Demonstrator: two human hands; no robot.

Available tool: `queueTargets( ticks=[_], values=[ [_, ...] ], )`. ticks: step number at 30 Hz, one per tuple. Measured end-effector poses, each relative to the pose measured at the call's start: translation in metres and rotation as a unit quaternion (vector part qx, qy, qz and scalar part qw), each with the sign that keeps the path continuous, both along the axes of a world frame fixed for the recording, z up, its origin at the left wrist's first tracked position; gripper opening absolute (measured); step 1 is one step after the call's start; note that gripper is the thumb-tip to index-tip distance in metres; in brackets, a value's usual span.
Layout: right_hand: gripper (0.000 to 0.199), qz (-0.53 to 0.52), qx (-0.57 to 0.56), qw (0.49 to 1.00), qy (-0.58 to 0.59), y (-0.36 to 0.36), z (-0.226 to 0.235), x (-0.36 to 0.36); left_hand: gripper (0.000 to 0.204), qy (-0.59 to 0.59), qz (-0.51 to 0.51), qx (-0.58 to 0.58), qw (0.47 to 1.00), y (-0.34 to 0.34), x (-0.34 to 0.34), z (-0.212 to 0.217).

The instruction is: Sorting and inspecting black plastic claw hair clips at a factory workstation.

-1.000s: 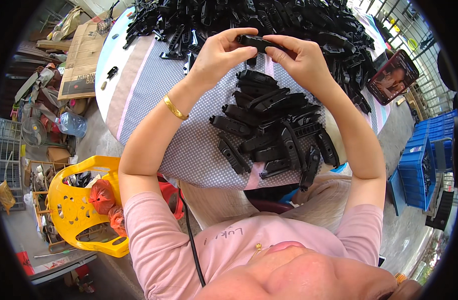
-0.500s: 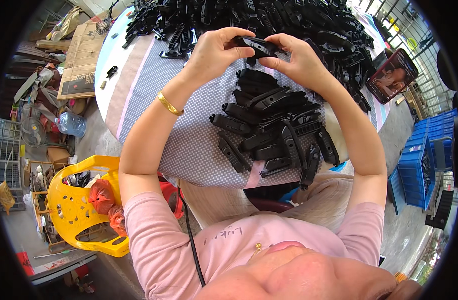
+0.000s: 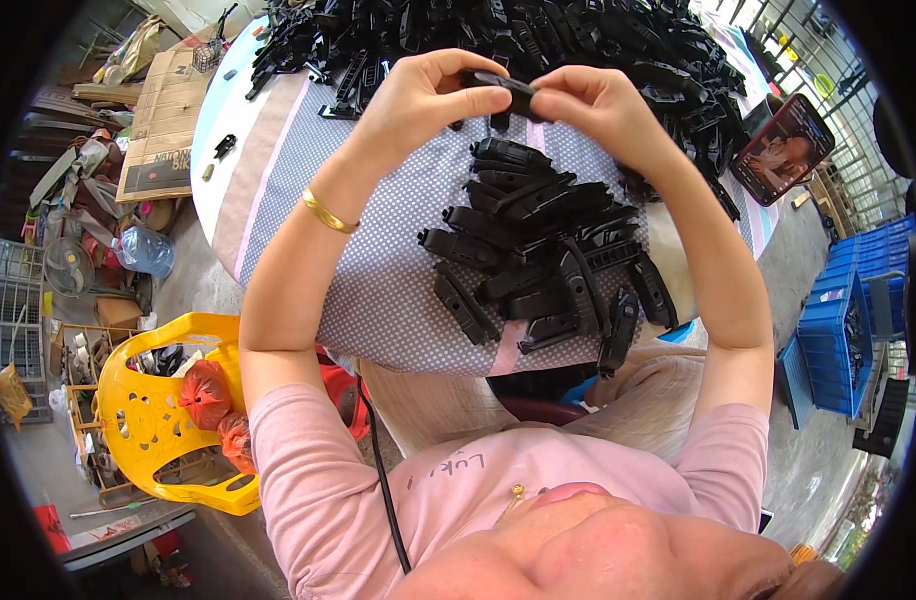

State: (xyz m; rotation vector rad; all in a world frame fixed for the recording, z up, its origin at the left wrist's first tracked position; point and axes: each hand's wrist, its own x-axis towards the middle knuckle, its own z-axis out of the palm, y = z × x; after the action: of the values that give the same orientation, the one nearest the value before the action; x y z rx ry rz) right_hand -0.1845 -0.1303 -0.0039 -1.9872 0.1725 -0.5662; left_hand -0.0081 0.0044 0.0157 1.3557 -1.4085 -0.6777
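Observation:
Between my two hands, over the far middle of the table, is a long black plastic part [image 3: 519, 97]. My left hand [image 3: 440, 92] grips its left end with thumb and fingers, and a gold bangle circles that wrist. At the other end, the thumb and fingertips of my right hand [image 3: 590, 108] pinch the part. My fingers cover much of it, so its finer shape is hidden. Nearer to me lies a loose heap of similar black plastic parts [image 3: 568, 270] on the dotted tablecloth [image 3: 378, 270]. A far larger pile of black pieces [image 3: 638, 50] covers the table's back.
A phone [image 3: 786, 150] stands at the table's right edge. Blue crates [image 3: 838, 340] are on the right. To the left are a yellow plastic chair [image 3: 128, 420] with red bags [image 3: 206, 395], a cardboard sheet [image 3: 168, 125] and a water jug [image 3: 146, 250]. A black cable [image 3: 383, 490] hangs by my chest.
The black part has turned and tilted between my hands. My right fingers have drawn closer together in a pinch at its end, and my left wrist has shifted slightly left.

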Motion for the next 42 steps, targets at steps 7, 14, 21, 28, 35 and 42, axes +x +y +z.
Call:
queueTargets(
  ticks=[7, 14, 21, 28, 35, 42],
  values=[
    [0.043, -0.066, -0.399, 0.914, -0.039, -0.012, -0.035, 0.032, 0.031, -0.12, -0.251, 0.064, 0.958, -0.002, -0.006, -0.006],
    [0.042, -0.056, -0.547, 0.835, 0.025, -0.008, -0.035, 0.036, 0.025, -0.557, 0.095, -0.02, 0.825, -0.006, 0.039, -0.031],
    [0.026, -0.084, -0.408, 0.909, -0.009, -0.003, -0.024, 0.018, 0.024, -0.591, 0.075, 0.021, 0.803, -0.006, 0.032, -0.025],
    [0.028, -0.044, -0.006, 0.994, -0.105, 0.009, -0.014, 0.011, 0.025, -0.285, 0.114, -0.058, 0.95, -0.012, 0.016, -0.026],
    [0.026, -0.067, 0.089, 0.99, -0.083, 0.02, -0.016, 0.015, 0.05, -0.033, 0.075, -0.037, 0.996, -0.012, -0.008, -0.028],
    [0.025, -0.131, -0.049, 0.99, -0.034, 0.024, -0.014, 0.013, 0.056, -0.097, 0.113, -0.09, 0.985, -0.009, -0.014, -0.028]
  ],
)
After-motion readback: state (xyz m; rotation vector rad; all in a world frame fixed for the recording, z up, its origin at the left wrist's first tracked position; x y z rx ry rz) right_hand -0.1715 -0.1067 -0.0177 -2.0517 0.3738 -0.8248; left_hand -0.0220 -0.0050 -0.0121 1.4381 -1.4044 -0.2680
